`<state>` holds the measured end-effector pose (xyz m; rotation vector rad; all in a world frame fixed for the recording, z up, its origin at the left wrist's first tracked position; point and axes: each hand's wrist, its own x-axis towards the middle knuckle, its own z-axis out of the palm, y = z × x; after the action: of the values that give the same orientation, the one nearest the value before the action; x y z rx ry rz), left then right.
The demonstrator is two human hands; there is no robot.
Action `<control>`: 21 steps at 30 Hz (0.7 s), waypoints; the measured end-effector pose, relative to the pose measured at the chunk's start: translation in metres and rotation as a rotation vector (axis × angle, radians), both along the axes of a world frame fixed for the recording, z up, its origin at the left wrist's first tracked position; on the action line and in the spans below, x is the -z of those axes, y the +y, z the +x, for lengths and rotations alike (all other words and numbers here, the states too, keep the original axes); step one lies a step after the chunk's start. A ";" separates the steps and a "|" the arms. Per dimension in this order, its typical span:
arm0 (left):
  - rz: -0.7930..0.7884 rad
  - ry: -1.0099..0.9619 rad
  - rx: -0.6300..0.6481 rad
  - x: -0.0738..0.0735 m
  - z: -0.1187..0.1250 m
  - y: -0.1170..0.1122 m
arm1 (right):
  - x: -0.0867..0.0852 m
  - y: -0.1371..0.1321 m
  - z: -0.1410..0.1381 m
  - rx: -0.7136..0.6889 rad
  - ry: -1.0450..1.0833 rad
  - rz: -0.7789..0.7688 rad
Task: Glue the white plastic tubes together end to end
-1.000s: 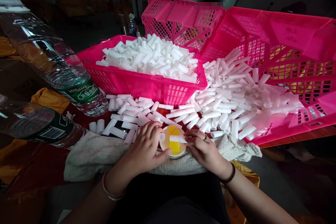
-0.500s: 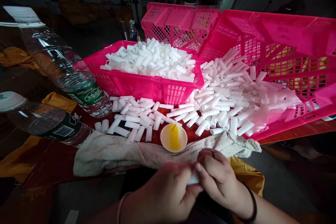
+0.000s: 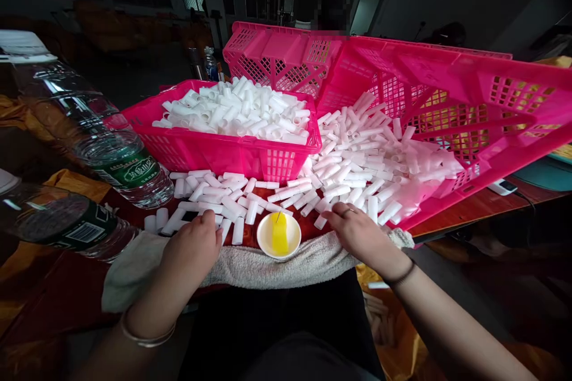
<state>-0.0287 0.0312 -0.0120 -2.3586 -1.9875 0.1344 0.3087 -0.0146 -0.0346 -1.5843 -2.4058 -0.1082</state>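
Short white tubes lie loose on the red table in front of a pink basket heaped with more of them. My left hand rests on a pale towel, knuckles up, fingers curled down at the near edge of the loose tubes; what they hold, if anything, is hidden. My right hand lies fingers forward on the tubes spilling from a tilted pink crate. Between the hands sits a small white dish of yellow paste with a thin stick in it.
Two clear water bottles lie at the left, one nearer. A third pink basket stands behind. Yellow cloth shows under the bottles. A person sits at the far side of the table.
Both hands were together near my lap working a tube half a second ago; now they have parted and reached forward, left to the loose tubes, right to the spilled pile.
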 end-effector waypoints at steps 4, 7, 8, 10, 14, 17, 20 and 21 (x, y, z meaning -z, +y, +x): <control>-0.125 -0.036 -0.034 -0.007 0.008 0.001 | -0.004 0.026 -0.021 -0.153 0.058 -0.033; -0.164 -0.074 -0.044 -0.006 0.000 0.003 | -0.011 0.010 -0.027 -0.093 0.457 -0.043; -0.140 -0.080 -0.046 -0.004 -0.004 0.003 | -0.011 0.005 -0.031 -0.093 0.591 -0.078; -0.016 -0.109 -0.039 -0.001 -0.011 0.001 | -0.006 0.000 -0.040 -0.135 0.744 -0.168; 0.223 -0.396 0.163 0.009 -0.012 -0.012 | 0.017 0.011 -0.058 -0.239 0.699 -0.156; 0.174 -0.651 0.334 0.018 0.000 -0.024 | 0.032 0.018 -0.061 -0.349 0.638 -0.026; 0.101 -0.747 0.417 0.027 0.016 -0.028 | 0.035 0.015 -0.059 -0.347 0.692 -0.071; 0.088 -0.749 0.448 0.031 0.021 -0.027 | 0.034 0.013 -0.059 -0.310 0.732 -0.127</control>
<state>-0.0073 0.0046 -0.0426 -2.9819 -1.5108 -0.9550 0.2500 -0.0016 -0.0684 -1.0128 -2.0374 0.5879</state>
